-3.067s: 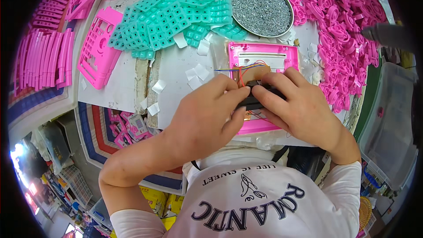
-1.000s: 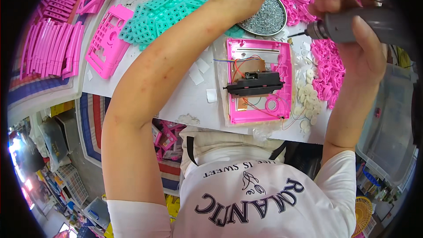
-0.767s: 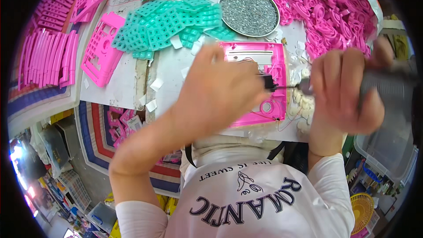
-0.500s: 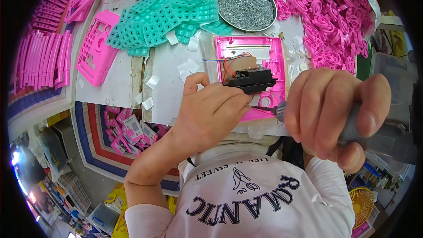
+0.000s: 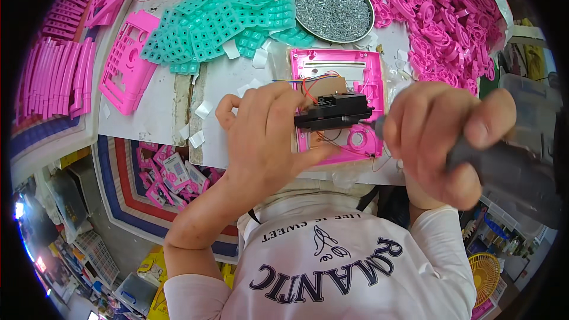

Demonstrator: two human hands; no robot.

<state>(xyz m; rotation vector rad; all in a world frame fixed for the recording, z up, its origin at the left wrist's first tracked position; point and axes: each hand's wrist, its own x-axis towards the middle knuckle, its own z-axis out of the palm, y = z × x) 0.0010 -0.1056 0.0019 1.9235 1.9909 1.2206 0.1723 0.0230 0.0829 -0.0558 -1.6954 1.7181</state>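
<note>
A black plastic mechanism (image 5: 338, 109) lies tilted over a pink plastic housing (image 5: 372, 71), with red and blue wires (image 5: 307, 92) running from its left side. My left hand (image 5: 261, 133) rests at the mechanism's left end, thumb spread away from the fingers; its fingertips are partly hidden. In my right hand (image 5: 435, 136) is a dark grey electric screwdriver (image 5: 504, 172), its fingers wrapped round the body. The driver's front end points left, close to the mechanism's right end, and is blurred by motion.
Behind the housing are turquoise rubber keypads (image 5: 207, 26) and a round tray (image 5: 373, 15) of small screws. Pink parts (image 5: 438, 18) heap at the right back. Stacked pink panels (image 5: 56, 77) stand at the left; a striped bin (image 5: 127, 192) of pink pieces sits below the table.
My left hand has shifted left and its thumb has opened away from the fingers. The screwdriver's tip has moved from by the left fingertips up toward the mechanism's right end.
</note>
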